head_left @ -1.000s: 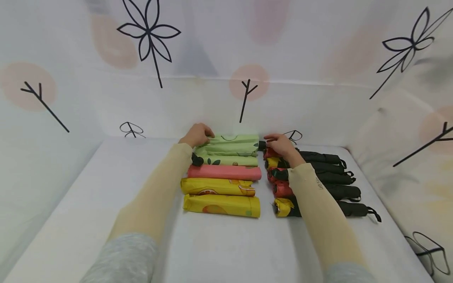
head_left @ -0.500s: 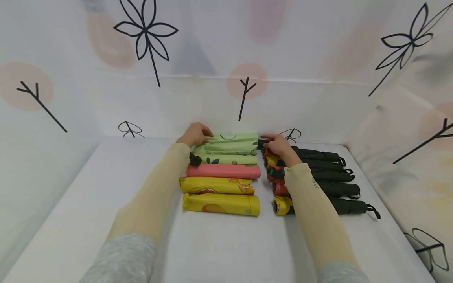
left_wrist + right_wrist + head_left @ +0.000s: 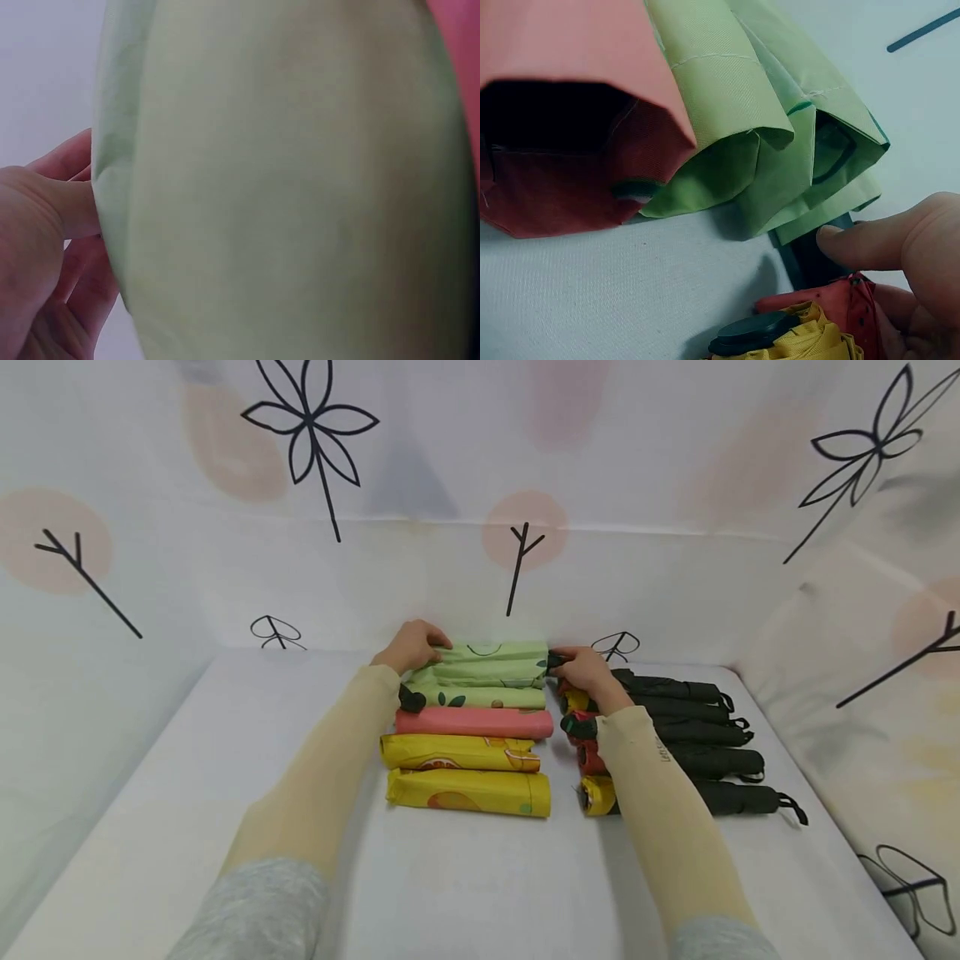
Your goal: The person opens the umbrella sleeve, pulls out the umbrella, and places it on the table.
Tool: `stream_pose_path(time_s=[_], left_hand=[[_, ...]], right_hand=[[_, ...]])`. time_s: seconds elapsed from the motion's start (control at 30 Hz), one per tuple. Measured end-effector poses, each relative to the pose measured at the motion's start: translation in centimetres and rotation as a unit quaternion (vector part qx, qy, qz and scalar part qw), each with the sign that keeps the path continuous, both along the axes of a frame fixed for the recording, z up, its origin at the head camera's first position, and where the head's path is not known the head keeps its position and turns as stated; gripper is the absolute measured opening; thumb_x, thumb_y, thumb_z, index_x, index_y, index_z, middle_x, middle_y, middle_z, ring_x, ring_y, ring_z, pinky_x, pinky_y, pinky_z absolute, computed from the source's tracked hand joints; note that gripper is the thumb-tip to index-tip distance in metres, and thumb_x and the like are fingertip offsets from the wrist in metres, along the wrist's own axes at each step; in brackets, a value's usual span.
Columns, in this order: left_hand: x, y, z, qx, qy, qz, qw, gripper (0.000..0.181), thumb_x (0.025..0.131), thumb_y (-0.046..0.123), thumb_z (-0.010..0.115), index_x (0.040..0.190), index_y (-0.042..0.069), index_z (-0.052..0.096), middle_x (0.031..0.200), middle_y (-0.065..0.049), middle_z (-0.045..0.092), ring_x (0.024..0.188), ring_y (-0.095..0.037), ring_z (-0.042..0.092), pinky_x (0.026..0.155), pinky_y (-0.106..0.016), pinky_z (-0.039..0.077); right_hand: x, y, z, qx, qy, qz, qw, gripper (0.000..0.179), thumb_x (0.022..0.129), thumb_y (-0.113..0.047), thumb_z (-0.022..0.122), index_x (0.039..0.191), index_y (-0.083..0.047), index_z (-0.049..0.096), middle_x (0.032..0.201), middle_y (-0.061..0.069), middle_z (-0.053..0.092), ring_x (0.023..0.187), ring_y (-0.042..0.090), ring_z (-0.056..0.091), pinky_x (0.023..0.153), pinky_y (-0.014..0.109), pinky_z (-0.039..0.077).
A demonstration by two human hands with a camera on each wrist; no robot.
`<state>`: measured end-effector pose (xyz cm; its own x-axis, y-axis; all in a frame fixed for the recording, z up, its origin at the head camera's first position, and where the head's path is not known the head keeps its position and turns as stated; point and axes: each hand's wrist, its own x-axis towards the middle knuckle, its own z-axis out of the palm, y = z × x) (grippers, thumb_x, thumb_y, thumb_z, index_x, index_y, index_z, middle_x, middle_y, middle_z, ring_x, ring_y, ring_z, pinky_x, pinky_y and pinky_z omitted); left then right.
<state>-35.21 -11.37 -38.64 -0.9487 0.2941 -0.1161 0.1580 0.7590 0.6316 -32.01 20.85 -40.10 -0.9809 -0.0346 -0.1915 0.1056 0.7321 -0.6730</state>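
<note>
In the head view, my left hand [image 3: 411,647] pinches the left end of the farthest light green umbrella cover [image 3: 487,664]. The left wrist view shows thumb and fingers [image 3: 79,206] at the edge of its cloth. A dark end [image 3: 817,255] of something, perhaps an umbrella handle, sticks out of that cover's open right end. My right hand [image 3: 585,670] pinches this dark part, with the thumb on top and the other fingers partly hidden. Nearer lie a second light green cover [image 3: 487,697], a pink cover [image 3: 474,723] and two yellow ones [image 3: 457,754].
Several folded black umbrellas [image 3: 738,802] with red or yellow ends lie in a column on the right, partly under my right forearm. A white cloth covers the table [image 3: 480,885]. Patterned cloth walls [image 3: 420,568] stand at the back and sides.
My right hand has moved slightly left and down, and its fingers have gone from hovering over the dark end to pinching it. The left hand stays at the green cover.
</note>
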Motion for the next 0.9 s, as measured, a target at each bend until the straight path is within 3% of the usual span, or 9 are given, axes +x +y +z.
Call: stream_pose_path(time_s=[0.2,0.33,0.63,0.9], left_hand=[[-0.05,-0.48,-0.15,0.005,-0.002,-0.009,0.9999,0.029,0.096,0.004,0.066,0.124,0.011,0.071,0.133,-0.01,0.062,0.118,-0.025,0.056,0.087,-0.037,0.046],[-0.07,-0.6,-0.23,0.017,-0.005,-0.007,0.9998,0.029,0.096,0.005,0.067,0.123,0.012,0.072,0.132,-0.009,0.063,0.117,-0.025,0.056,0.086,-0.036,0.046],[-0.02,-0.49,-0.08,0.019,-0.008,-0.011,0.9997,0.029,0.096,0.006,0.067,0.124,0.012,0.072,0.133,-0.01,0.062,0.119,-0.026,0.055,0.089,-0.037,0.046],[-0.1,-0.85,-0.38,0.036,-0.015,-0.004,0.9992,0.029,0.097,0.006,0.064,0.125,0.012,0.07,0.136,-0.009,0.06,0.123,-0.027,0.054,0.096,-0.04,0.048]], right_hand=[[0.18,-0.06,-0.37,-0.054,-0.003,-0.01,0.9985,0.051,0.094,-0.007,0.065,0.144,-0.007,0.053,0.134,0.024,0.057,0.079,0.027,0.067,0.08,0.039,0.054],[0.51,-0.22,-0.38,-0.054,0.006,-0.02,0.9983,0.049,0.093,-0.006,0.067,0.141,-0.006,0.057,0.132,0.023,0.058,0.074,0.022,0.068,0.073,0.035,0.056],[0.84,-0.45,-0.21,-0.059,0.013,-0.048,0.997,0.048,0.094,-0.006,0.067,0.14,-0.007,0.057,0.131,0.023,0.059,0.079,0.028,0.069,0.07,0.035,0.056],[0.88,-0.7,-0.38,-0.063,0.027,-0.069,0.9953,0.046,0.096,-0.012,0.068,0.14,-0.012,0.058,0.133,0.02,0.058,0.076,0.025,0.064,0.067,0.032,0.054]])
